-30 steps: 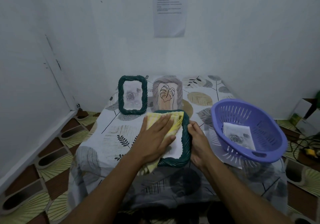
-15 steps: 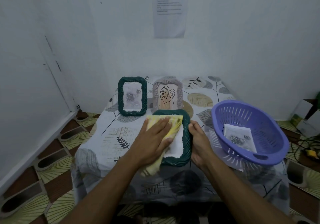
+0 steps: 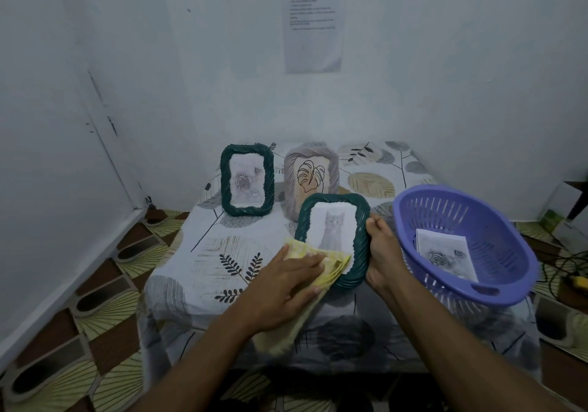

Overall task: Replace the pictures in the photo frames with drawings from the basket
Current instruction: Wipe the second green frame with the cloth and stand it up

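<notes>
A dark green braided photo frame (image 3: 361, 220) with a cat picture (image 3: 333, 227) lies tilted near the table's front middle. My right hand (image 3: 383, 252) grips its right edge. My left hand (image 3: 286, 287) lies flat on a yellow cloth (image 3: 321, 268), pressing it onto the frame's lower left corner. A second green frame (image 3: 247, 180) with a rose drawing stands at the back left. Beside it stands a grey frame (image 3: 311, 176) with a leaf drawing. A purple basket (image 3: 496, 220) on the right holds a rose drawing (image 3: 445, 254).
The small table (image 3: 197, 271) has a leaf-print cover and stands in a corner between white walls. A paper sheet (image 3: 314, 20) hangs on the back wall. Boxes and cables (image 3: 569, 271) lie on the patterned floor at the right.
My left hand has slid the yellow cloth down from the frame's upper part to its lower left corner, uncovering the cat picture. The right hand keeps hold of the frame's right edge.
</notes>
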`<act>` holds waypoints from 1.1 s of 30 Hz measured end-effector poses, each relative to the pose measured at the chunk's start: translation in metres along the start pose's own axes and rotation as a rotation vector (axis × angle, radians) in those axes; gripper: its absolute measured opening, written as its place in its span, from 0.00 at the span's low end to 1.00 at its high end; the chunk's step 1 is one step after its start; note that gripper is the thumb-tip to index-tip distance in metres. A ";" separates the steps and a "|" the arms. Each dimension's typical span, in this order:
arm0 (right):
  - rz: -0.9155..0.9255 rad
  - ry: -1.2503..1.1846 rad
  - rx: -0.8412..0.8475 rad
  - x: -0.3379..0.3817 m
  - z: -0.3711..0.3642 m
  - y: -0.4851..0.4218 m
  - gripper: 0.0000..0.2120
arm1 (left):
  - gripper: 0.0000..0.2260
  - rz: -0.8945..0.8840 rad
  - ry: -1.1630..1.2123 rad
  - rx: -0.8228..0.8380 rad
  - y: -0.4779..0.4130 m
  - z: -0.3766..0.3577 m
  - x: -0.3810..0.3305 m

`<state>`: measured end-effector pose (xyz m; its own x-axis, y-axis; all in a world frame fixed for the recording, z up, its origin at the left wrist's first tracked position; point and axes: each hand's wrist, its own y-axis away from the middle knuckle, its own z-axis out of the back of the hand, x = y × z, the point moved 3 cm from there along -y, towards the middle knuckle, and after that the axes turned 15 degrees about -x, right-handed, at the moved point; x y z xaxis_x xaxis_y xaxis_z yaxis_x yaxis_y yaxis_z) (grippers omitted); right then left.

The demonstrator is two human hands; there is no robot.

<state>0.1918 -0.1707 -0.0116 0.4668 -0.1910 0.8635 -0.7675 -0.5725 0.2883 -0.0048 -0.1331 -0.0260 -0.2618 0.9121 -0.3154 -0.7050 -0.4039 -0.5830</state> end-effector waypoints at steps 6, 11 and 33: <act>-0.020 -0.024 0.036 -0.003 0.000 0.006 0.08 | 0.27 0.031 -0.018 -0.113 0.001 -0.002 0.001; -0.034 -0.025 0.078 -0.007 -0.001 0.018 0.08 | 0.35 0.139 -0.001 -0.139 -0.011 -0.009 0.002; 0.039 0.188 0.139 -0.016 -0.009 0.013 0.09 | 0.12 0.520 -0.414 -0.121 0.000 0.048 0.127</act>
<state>0.1709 -0.1679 -0.0177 0.3376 -0.0710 0.9386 -0.7095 -0.6745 0.2042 -0.0700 -0.0138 -0.0303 -0.7952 0.5387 -0.2784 -0.3465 -0.7805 -0.5204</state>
